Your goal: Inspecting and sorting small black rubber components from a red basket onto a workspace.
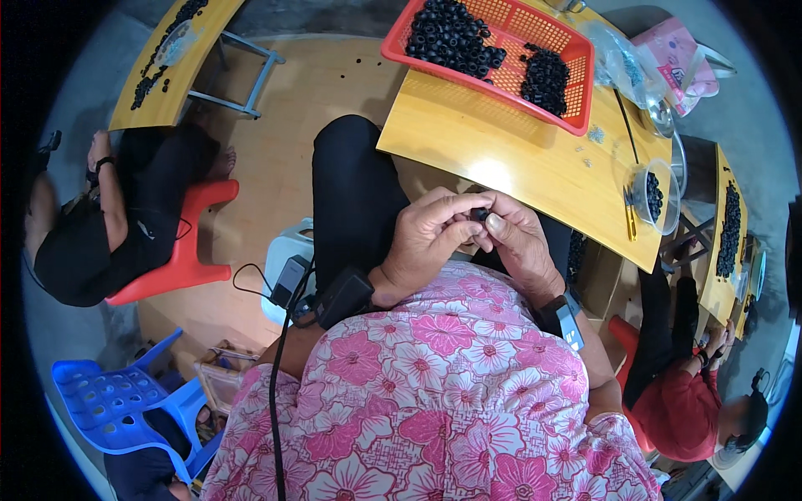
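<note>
Between my two hands, in front of my lap, is a small round black part (479,215); its exact kind is too small to make out. My left hand (430,232) pinches it with thumb and forefinger. My right hand (516,234) meets it from the other side, thumb and fingers closed on it too. Beyond the hands, a red plastic basket (535,113) on the yellow table (468,138) holds two heaps, larger black rings (451,37) at left and smaller black pieces (545,79) at right.
A clear tub (668,213) of black pieces stands at the table's right, beside a yellow-handled tool (630,219). Small pale bits (595,134) lie near the basket. A plastic bag (618,63) sits behind. Co-workers sit left (83,242) and right (678,409). A blue chair (109,401) stands lower left.
</note>
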`<action>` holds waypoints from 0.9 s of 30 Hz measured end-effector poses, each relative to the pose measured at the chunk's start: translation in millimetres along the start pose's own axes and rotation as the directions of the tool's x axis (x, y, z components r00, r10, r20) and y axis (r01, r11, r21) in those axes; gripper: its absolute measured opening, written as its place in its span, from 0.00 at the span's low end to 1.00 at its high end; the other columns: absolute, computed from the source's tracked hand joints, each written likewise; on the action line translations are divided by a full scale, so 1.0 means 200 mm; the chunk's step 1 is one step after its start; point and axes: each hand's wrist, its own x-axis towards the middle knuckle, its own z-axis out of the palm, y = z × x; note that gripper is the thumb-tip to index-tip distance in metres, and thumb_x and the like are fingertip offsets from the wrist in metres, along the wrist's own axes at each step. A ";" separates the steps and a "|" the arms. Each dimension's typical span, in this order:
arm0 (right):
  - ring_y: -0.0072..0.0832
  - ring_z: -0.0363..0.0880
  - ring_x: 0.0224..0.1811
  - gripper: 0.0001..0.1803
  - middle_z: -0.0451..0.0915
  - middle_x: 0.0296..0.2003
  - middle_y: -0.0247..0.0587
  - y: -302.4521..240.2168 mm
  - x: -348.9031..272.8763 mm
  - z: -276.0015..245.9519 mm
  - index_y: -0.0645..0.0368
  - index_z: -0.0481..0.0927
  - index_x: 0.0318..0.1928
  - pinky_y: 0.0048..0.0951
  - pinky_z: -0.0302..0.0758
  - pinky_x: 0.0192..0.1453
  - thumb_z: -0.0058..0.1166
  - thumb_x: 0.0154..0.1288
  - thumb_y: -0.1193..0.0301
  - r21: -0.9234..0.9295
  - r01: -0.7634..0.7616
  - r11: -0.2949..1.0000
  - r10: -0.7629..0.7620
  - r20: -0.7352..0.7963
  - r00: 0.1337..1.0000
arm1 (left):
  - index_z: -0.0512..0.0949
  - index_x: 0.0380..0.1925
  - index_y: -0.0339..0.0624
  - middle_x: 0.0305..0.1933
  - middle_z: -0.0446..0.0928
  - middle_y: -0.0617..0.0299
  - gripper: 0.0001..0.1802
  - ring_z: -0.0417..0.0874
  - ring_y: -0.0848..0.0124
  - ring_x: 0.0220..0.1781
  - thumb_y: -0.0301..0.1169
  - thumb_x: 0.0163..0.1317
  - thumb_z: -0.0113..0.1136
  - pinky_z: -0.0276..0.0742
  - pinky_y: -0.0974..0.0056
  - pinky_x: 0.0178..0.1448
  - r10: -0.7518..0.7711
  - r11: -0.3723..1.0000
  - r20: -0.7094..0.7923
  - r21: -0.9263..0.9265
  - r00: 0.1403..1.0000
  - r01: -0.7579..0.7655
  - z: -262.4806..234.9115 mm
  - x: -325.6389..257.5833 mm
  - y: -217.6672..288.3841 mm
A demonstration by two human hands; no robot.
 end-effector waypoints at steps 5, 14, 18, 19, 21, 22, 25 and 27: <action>0.15 0.65 0.27 0.21 0.71 0.27 0.28 0.02 0.00 0.01 0.66 0.74 0.46 0.17 0.66 0.35 0.52 0.66 0.58 0.163 -0.085 0.983 0.084 0.012 0.996 | 0.79 0.41 0.34 0.33 0.71 0.60 0.11 0.80 0.77 0.27 0.16 0.57 0.58 0.77 0.75 0.29 0.080 0.996 -0.061 0.042 0.995 -0.077 -0.01 0.01 -0.04; 0.18 0.68 0.25 0.23 0.72 0.26 0.30 0.02 0.00 -0.03 0.68 0.75 0.48 0.22 0.73 0.41 0.53 0.66 0.59 0.239 -0.206 0.949 0.207 0.021 0.978 | 0.81 0.37 0.36 0.30 0.69 0.64 0.10 0.74 0.79 0.28 0.19 0.54 0.63 0.73 0.76 0.33 0.112 0.982 -0.048 0.161 0.993 -0.103 -0.04 0.01 -0.01; 0.17 0.67 0.26 0.21 0.72 0.26 0.30 0.02 0.00 -0.02 0.67 0.75 0.47 0.19 0.71 0.39 0.52 0.67 0.60 0.239 -0.162 0.957 0.156 0.045 0.987 | 0.74 0.51 0.34 0.34 0.71 0.65 0.19 0.73 0.81 0.32 0.23 0.59 0.61 0.72 0.76 0.36 -0.050 0.998 0.024 -0.024 0.998 0.050 -0.03 0.00 -0.03; 0.16 0.68 0.27 0.18 0.72 0.27 0.30 0.03 0.00 -0.02 0.66 0.76 0.46 0.18 0.70 0.38 0.51 0.67 0.61 0.172 -0.145 0.974 0.140 0.038 0.989 | 0.70 0.56 0.32 0.36 0.72 0.65 0.22 0.73 0.82 0.34 0.24 0.61 0.59 0.73 0.76 0.37 -0.164 0.971 0.041 -0.173 0.986 0.168 -0.03 -0.01 -0.04; 0.16 0.68 0.29 0.16 0.72 0.28 0.30 0.02 -0.01 0.00 0.64 0.76 0.45 0.17 0.69 0.38 0.50 0.68 0.63 0.105 -0.129 0.986 0.126 0.036 0.991 | 0.65 0.60 0.31 0.39 0.73 0.63 0.25 0.73 0.81 0.36 0.26 0.64 0.57 0.74 0.76 0.39 -0.172 0.985 0.106 -0.006 0.979 0.174 -0.05 -0.01 -0.04; 0.16 0.69 0.31 0.14 0.73 0.30 0.31 0.00 -0.01 0.02 0.63 0.76 0.45 0.17 0.69 0.38 0.49 0.69 0.65 -0.034 -0.103 0.994 0.104 0.021 0.994 | 0.61 0.63 0.30 0.42 0.73 0.62 0.27 0.73 0.81 0.38 0.27 0.66 0.55 0.75 0.75 0.40 -0.190 0.974 0.170 0.160 0.967 0.163 -0.06 0.00 -0.04; 0.16 0.70 0.35 0.11 0.73 0.34 0.33 0.02 -0.02 0.02 0.63 0.75 0.45 0.18 0.70 0.39 0.46 0.69 0.68 -0.239 -0.027 0.971 0.028 0.001 1.000 | 0.62 0.61 0.30 0.45 0.72 0.60 0.25 0.73 0.80 0.41 0.30 0.67 0.53 0.74 0.75 0.42 -0.197 0.979 0.162 -0.018 0.967 0.203 -0.03 -0.01 -0.07; 0.17 0.71 0.36 0.11 0.74 0.35 0.34 0.03 -0.02 0.02 0.63 0.75 0.45 0.19 0.71 0.39 0.45 0.69 0.69 -0.300 0.020 0.954 -0.022 -0.001 1.000 | 0.63 0.60 0.30 0.45 0.71 0.60 0.24 0.73 0.79 0.42 0.30 0.68 0.52 0.74 0.75 0.43 -0.211 0.975 0.161 -0.043 0.964 0.220 -0.02 -0.02 -0.05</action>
